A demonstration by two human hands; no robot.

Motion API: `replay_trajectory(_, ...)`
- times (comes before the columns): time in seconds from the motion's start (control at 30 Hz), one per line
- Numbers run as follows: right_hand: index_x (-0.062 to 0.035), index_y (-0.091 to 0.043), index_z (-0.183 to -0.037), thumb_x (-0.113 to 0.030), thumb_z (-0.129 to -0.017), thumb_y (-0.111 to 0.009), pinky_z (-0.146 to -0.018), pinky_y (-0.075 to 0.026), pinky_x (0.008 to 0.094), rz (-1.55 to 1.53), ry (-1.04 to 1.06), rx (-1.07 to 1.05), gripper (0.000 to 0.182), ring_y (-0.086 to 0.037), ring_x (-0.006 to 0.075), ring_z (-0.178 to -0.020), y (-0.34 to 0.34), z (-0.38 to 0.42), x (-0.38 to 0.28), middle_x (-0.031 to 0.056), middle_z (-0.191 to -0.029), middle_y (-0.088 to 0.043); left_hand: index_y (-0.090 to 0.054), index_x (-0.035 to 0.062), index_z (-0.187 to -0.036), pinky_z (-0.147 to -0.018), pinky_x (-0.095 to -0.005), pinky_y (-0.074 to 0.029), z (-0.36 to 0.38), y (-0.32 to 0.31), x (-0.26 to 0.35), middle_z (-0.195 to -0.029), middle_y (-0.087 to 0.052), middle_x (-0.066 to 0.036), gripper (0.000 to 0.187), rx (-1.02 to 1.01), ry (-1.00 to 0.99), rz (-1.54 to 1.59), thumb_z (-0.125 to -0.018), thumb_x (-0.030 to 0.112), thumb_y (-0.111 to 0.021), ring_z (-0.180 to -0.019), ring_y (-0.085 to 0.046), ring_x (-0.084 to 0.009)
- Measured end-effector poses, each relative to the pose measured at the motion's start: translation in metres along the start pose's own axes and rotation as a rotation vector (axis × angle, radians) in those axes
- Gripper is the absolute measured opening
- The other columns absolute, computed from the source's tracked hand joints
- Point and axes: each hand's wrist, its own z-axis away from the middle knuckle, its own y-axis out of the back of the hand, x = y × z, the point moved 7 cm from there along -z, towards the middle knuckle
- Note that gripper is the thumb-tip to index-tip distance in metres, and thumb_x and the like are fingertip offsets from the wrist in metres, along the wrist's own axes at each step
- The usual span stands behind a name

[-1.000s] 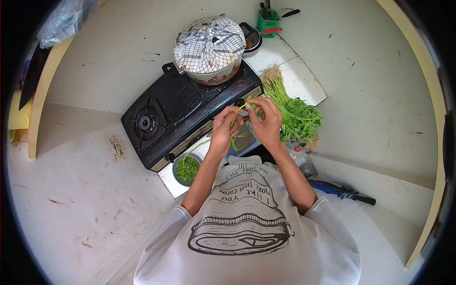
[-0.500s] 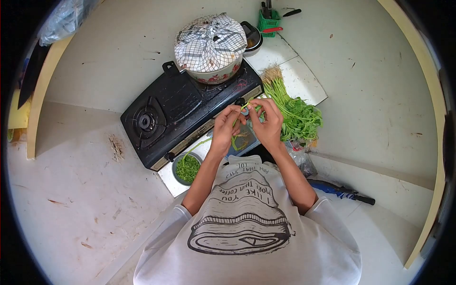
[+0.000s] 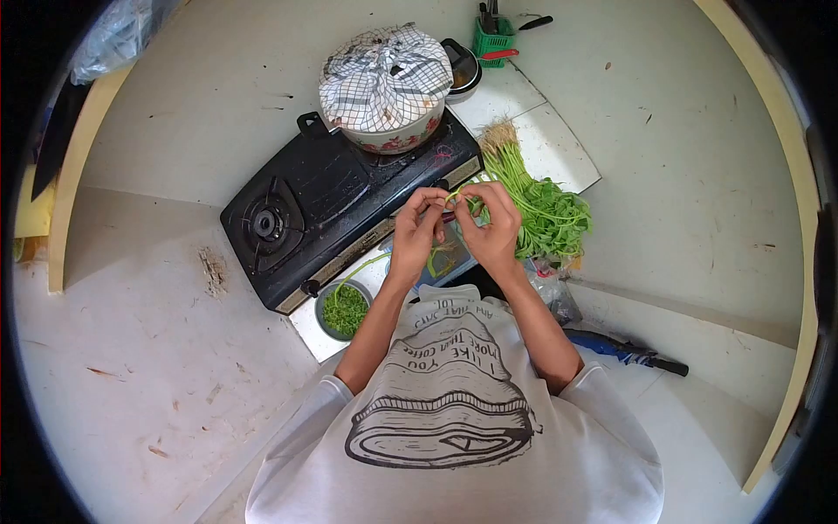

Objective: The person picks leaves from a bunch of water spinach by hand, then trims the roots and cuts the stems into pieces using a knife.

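Note:
My left hand [image 3: 417,229] pinches one part of a thin green stem [image 3: 453,196], its fingers closed. My right hand [image 3: 491,229] grips the same stem close by, fingertips nearly meeting the left ones. Just right of my right hand lies a big bunch of leafy greens [image 3: 552,214] with pale roots at its far end. Left of my left wrist stands a grey bowl [image 3: 324,327] holding small green leaves [image 3: 346,310], with a stem hanging over its rim. Below my hands a bluish container [image 3: 460,272] is partly hidden, with stem and root pieces by it.
Ahead stands a black two-burner stove [image 3: 336,188]. On it is a flowered pot [image 3: 403,140] wrapped over the top in a checked cloth [image 3: 384,83]. A small lidded pan [image 3: 467,74] and a green basket [image 3: 494,44] of utensils stand behind. A folded umbrella [image 3: 620,348] lies right.
Both hands stay in nearly the same place, with the fingertips shifting slightly on the stem. A small bluish spot between them no longer shows. The bowl and bunch have not moved.

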Motion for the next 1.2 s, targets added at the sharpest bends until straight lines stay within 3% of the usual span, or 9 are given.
replay_trajectory(0.37,-0.0035,-0.069,-0.091,0.003,-0.070,-0.081,-0.065,-0.045,0.0329,0.039,-0.066,0.089,0.025,-0.054,0.0190,-0.076,0.006,0.006,0.009,0.0059,-0.086,-0.051,-0.066,0.0070,-0.120,-0.055,-0.0184,-0.034,0.004,-0.006,-0.001,-0.098,-0.066,0.000,0.018,-0.041,0.042,-0.065,-0.107,0.018,-0.060,-0.065,-0.044,0.0010)
replay_trajectory(0.57,-0.0037,-0.068,-0.090,0.004,-0.070,-0.080,-0.064,-0.042,0.0321,0.062,-0.134,0.129,0.024,-0.050,0.0182,-0.074,0.008,0.012,0.015,0.0059,-0.088,-0.050,-0.066,0.0062,-0.118,-0.053,-0.0193,-0.031,0.005,-0.011,-0.002,-0.096,-0.065,0.001,0.017,-0.055,0.045,-0.072,-0.107,0.018,-0.060,-0.063,-0.041,0.0010)
replay_trajectory(0.77,-0.0048,-0.068,-0.089,0.005,-0.077,-0.072,-0.068,-0.040,0.0297,-0.026,-0.239,0.199,0.016,-0.047,0.0166,-0.073,0.026,0.009,0.041,0.0044,-0.091,-0.051,-0.065,0.0039,-0.115,-0.053,-0.0217,-0.029,0.003,0.012,-0.001,-0.091,-0.059,0.002,0.016,0.080,0.063,0.083,-0.108,0.014,-0.054,-0.058,-0.036,-0.0010)
replay_trajectory(0.8,-0.0055,-0.071,-0.092,0.000,-0.083,-0.074,-0.070,-0.039,0.0278,-0.002,-0.241,0.198,0.011,-0.046,0.0145,-0.073,0.028,0.009,0.046,0.0035,-0.087,-0.051,-0.064,0.0046,-0.114,-0.054,-0.0220,-0.030,0.002,0.018,-0.001,-0.092,-0.058,0.001,0.015,0.093,0.085,0.076,-0.108,0.014,-0.054,-0.058,-0.035,-0.0019)
replay_trajectory(1.0,-0.0065,-0.075,-0.100,-0.012,-0.095,-0.075,-0.067,-0.038,0.0267,-0.017,-0.494,0.078,0.008,-0.047,0.0088,-0.068,0.030,0.029,0.089,-0.0019,-0.068,-0.051,-0.061,0.0034,-0.118,-0.054,-0.0221,-0.032,-0.004,0.036,0.001,-0.094,-0.057,0.001,0.017,0.068,0.122,0.359,-0.109,0.016,-0.053,-0.058,-0.034,-0.0032)
replay_trajectory(1.1,-0.0056,-0.074,-0.104,-0.011,-0.096,-0.073,-0.067,-0.042,0.0248,-0.135,-0.600,0.020,0.010,-0.056,0.0071,-0.073,0.023,0.044,0.114,-0.0009,-0.072,-0.064,-0.059,0.0024,-0.118,-0.054,-0.0224,-0.032,-0.005,0.041,-0.001,-0.095,-0.057,0.001,0.017,0.074,0.134,0.443,-0.108,0.014,-0.052,-0.058,-0.035,-0.0035)
replay_trajectory(1.2,-0.0023,-0.071,-0.108,-0.007,-0.097,-0.069,-0.073,-0.048,0.0235,-0.190,-0.495,-0.015,0.012,-0.064,0.0076,-0.083,0.016,0.057,0.138,0.0046,-0.087,-0.074,-0.059,0.0023,-0.119,-0.054,-0.0224,-0.032,-0.003,0.043,-0.004,-0.095,-0.057,0.000,0.017,0.080,0.138,0.473,-0.108,0.014,-0.052,-0.058,-0.035,-0.0036)
